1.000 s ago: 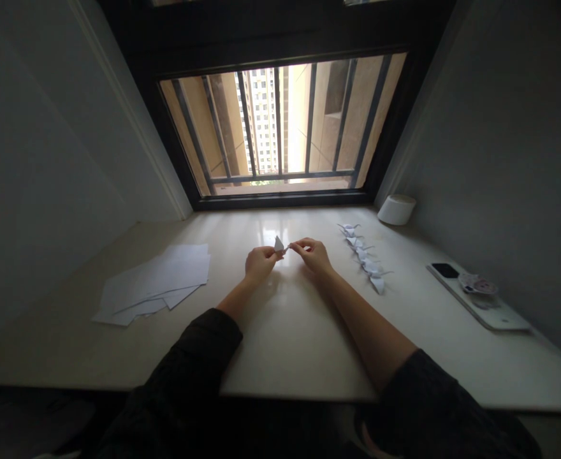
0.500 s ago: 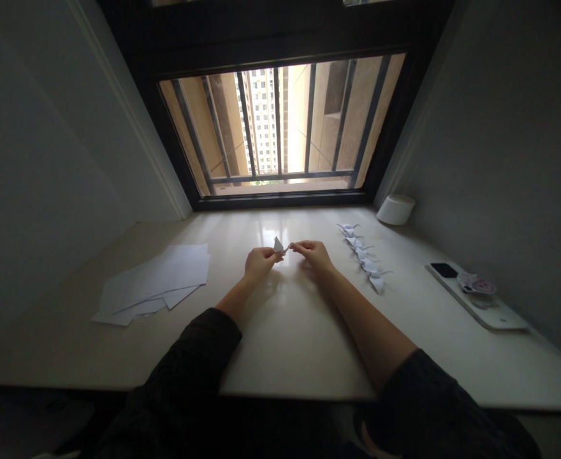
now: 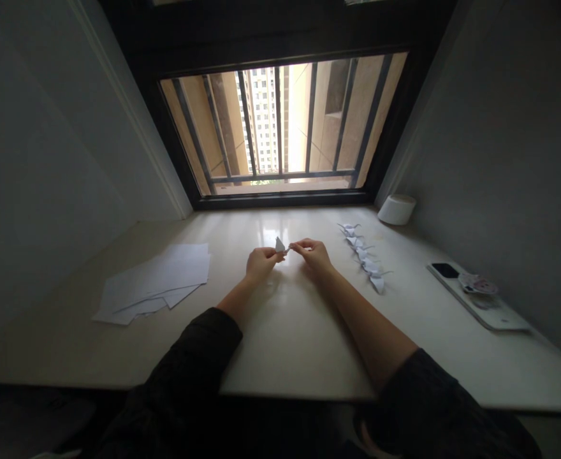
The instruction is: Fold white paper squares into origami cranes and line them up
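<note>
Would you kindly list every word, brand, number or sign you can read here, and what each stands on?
No text can be read.
Phone: a small mark on its back, too small to read.
Round attachment on the phone: too blurred to tell any words.
Paper sheets, folded paper: no writing discernible.

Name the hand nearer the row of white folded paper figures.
Right. The right hand is left of the row of white folded paper figures; the left hand is farther left.
</note>
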A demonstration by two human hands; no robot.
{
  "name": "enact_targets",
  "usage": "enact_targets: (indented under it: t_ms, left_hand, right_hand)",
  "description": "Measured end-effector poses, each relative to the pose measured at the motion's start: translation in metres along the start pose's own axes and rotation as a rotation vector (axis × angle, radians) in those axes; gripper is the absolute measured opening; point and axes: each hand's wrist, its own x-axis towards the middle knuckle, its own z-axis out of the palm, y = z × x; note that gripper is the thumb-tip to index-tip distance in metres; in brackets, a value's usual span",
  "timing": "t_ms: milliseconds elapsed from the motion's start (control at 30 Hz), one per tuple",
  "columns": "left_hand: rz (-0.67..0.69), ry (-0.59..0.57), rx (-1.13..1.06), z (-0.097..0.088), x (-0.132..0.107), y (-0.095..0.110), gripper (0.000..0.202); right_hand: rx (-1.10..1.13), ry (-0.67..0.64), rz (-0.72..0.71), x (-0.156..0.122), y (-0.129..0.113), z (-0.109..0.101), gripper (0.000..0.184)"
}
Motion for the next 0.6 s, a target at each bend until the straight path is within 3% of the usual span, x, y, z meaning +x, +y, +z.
enact_targets:
  t_ms: [267,433,600]
  left_hand:
    - [0.047,-0.044,-0.058,0.0017,0.0026,-0.0058,0.035]
    - [0.024,-0.052,-0.107,0.0006,0.0029,-0.0063,0.035]
    - [0.015,-0.049,-0.137,-0.0001,0.0030,-0.0044,0.036]
  right_hand:
    - [-0.061,0.051,-0.016,0.0017,0.0045,0.0039,0.030]
    - [-0.017,0.001,-0.049,0.0018,0.0024,0.0035,0.028]
    - [0.179,-0.040,0.081,0.0024,-0.0011,0.0030,0.032]
